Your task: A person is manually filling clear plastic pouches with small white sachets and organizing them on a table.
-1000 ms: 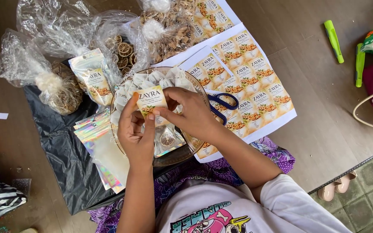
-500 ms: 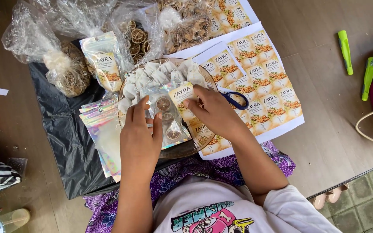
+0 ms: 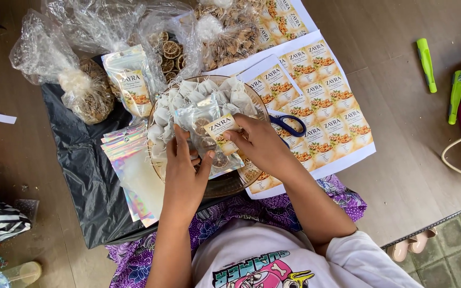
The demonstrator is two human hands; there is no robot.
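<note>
head view: both hands met over a round tray (image 3: 241, 184) of white sachets. left hand (image 3: 183, 173) steadied a clear pouch (image 3: 209, 140) of dried slices, fingers curled round its edge; right hand (image 3: 260, 143) pinched a small label (image 3: 221, 128) onto it. blue scissors (image 3: 288, 125) lay beside, on a label sheet (image 3: 326, 101).

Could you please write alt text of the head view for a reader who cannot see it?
Two hands press a label onto a clear pouch of dried slices, held over a bowl of paper sachets: left hand steadies the pouch, right hand sets the label. Label sheets, scissors and bags of dried fruit surround them.
</note>
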